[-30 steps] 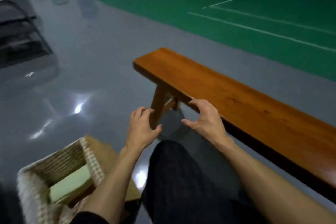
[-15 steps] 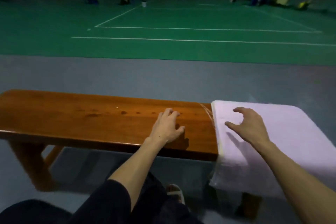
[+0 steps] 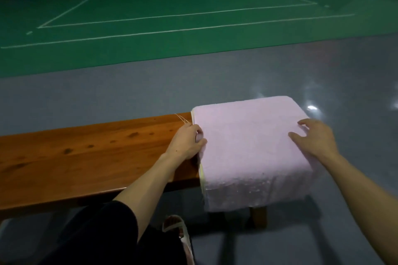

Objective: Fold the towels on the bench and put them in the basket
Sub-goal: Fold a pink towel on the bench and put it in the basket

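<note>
Pink towel (image 3: 247, 146): spread over the end of the bench (image 3: 86, 157), near side hanging down, between the two hands.
Left hand (image 3: 186, 143): fingers (image 3: 197, 131) curled, pinching the towel's edge; bare bench lies left of them.
Right hand (image 3: 316, 139): fingers (image 3: 305, 123) straight and spread, holding nothing, over the towel's right part; contact cannot be told.
Pale yellow layer (image 3: 201, 173): shows under the towel, below the left fingers.

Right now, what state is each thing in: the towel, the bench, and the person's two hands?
pink towel: unfolded, spread over the bench's right end, hanging down its front.
bench: standing on the floor, right end covered by the towel.
left hand: pinches the towel's left edge.
right hand: fingers spread over the towel's right side; contact unclear.
</note>
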